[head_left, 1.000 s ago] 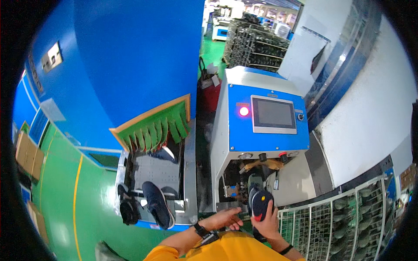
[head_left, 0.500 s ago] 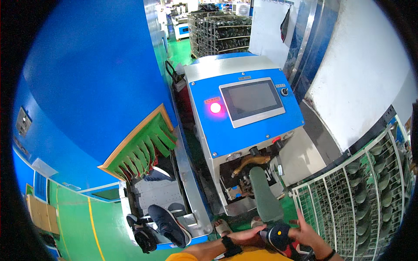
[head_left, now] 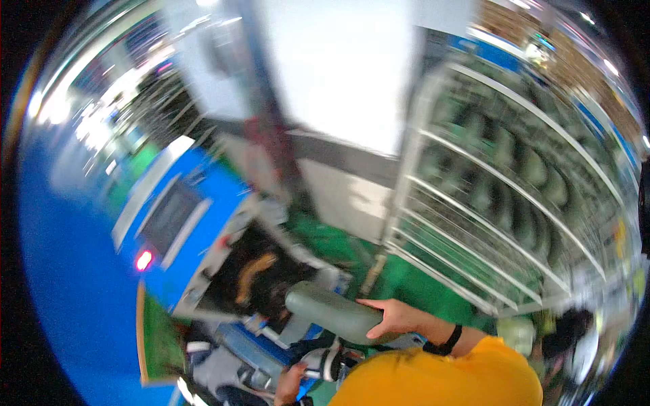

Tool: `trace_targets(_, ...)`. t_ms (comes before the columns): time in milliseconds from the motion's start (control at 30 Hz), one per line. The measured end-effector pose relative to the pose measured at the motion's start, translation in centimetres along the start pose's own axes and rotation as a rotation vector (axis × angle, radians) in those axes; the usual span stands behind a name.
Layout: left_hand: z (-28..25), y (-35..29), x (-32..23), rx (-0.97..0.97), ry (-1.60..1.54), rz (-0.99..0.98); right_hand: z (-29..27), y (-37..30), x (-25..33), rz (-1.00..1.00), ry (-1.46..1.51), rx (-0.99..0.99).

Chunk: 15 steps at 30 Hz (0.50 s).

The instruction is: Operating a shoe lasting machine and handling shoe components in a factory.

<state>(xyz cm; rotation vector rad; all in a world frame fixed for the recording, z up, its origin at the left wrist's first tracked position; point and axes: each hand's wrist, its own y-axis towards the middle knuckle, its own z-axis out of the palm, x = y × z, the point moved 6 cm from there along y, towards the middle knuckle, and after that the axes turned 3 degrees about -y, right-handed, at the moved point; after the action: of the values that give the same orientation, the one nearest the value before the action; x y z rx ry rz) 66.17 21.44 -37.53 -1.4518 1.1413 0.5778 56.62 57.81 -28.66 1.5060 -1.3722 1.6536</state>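
My left hand [head_left: 290,384] is low in the picture, fingers closed at the edge of a dark shoe with white parts [head_left: 326,364]; blur hides its details. To the right, my right hand [head_left: 399,319] grips the near end of a long, rounded, grey-green piece [head_left: 332,312], its thumb and fingers on opposite sides. That piece reaches from the front of the blue and white machine [head_left: 206,203]. Inside the machine's dark opening is a curved yellow-brown part [head_left: 254,277]. On its blue panel are a dark screen [head_left: 170,213] and a lit red lamp [head_left: 144,260].
At the right stands a white wire rack [head_left: 467,152] with rows of dark green, shoe-shaped forms. A green strip curtain in a wooden frame [head_left: 142,331] is at the lower left. A person [head_left: 572,338] is at the far lower right, blurred.
My view has swung to the right, blurring much of the scene. Both hands were together at a dark shoe; now my right hand is on the grey-green piece and my left is apart from it.
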Motion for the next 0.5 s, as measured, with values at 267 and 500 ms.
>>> trace_targets(267,9.9,6.2,-5.2,0.248,0.178,0.194,-19.0,-29.0,-5.3,0.246,-0.517,-1.002)
trace_targets(500,22.0,6.1,-18.8,0.249,0.442,0.007,-26.4,-48.7,-11.2,0.669,-0.374,-1.701)
